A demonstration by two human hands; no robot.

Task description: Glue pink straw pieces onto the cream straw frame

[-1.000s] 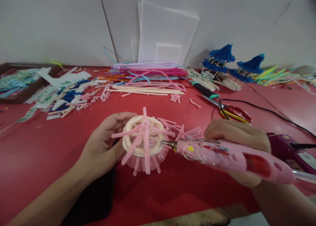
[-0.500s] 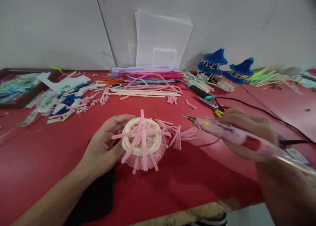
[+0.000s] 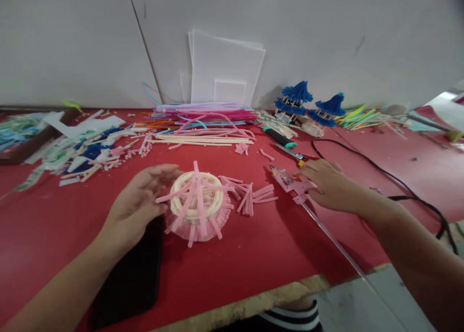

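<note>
A round model (image 3: pixel 197 211) of pink sticks stands upright on the red table, with a cream ring and pink spokes meeting at a peak. My left hand (image 3: pixel 139 201) is cupped at its left side, thumb and fingers apart, close to the spoke ends. The pink glue gun (image 3: pixel 292 187) lies on the table to the right, nozzle pointing to the far left, a long clear glue stick trailing from its back. My right hand (image 3: pixel 326 182) is closed at the gun's handle, fingers partly hidden, beside yellow-tipped pliers (image 3: pixel 294 153). Small pink stick fans (image 3: pixel 250 199) lie between model and gun.
Coloured stick bundles (image 3: pixel 206 122) lie along the wall under white sheets (image 3: pixel 224 66). Scraps (image 3: pixel 90 153) cover the left. Two blue-roofed models (image 3: pixel 297 97) stand back right. A phone-like black slab (image 3: pixel 134 274) lies front left; a black cable (image 3: pixel 384 170) runs right.
The glue gun has come down from the air onto the table with my right hand. My left hand has drawn back slightly from the pink model. The view has shifted a little.
</note>
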